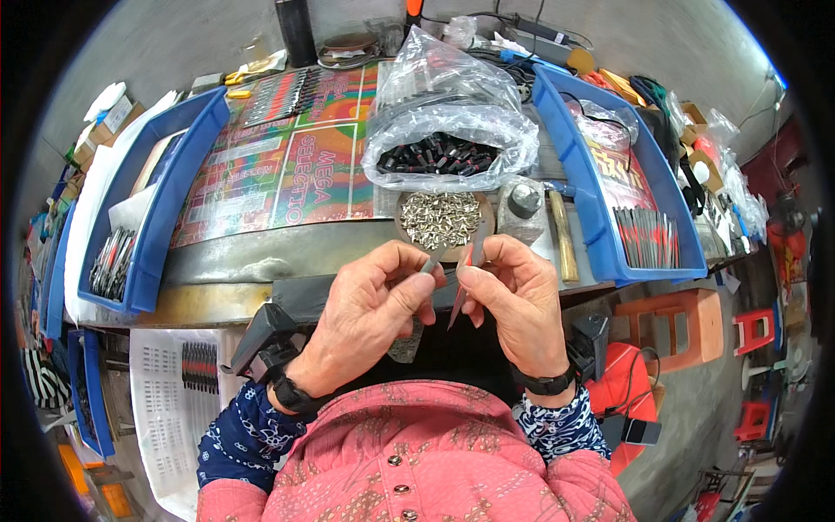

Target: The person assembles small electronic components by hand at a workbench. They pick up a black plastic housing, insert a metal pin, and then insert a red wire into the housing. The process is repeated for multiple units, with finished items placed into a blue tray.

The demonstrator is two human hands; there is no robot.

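Your left hand (370,300) is pinched on a small metal piece (430,262) and your right hand (513,296) grips a red-handled blade (465,283), both held together just above the bench edge (287,296). Looks like plenty left to do: the dish of metal bits (439,219) and the bag of black-and-red parts (439,152) sit full, with finished-looking tools in the right blue tray (644,237). Room's tight (trays both sides), but the gap toward you is open.

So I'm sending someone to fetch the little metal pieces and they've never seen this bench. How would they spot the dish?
Start at the clear plastic bag of dark parts in the middle of the bench. Just in front of it, nearer the person, sits a round dish, right above the left hand and right hand. It alone holds a heap of small shiny silver pieces.
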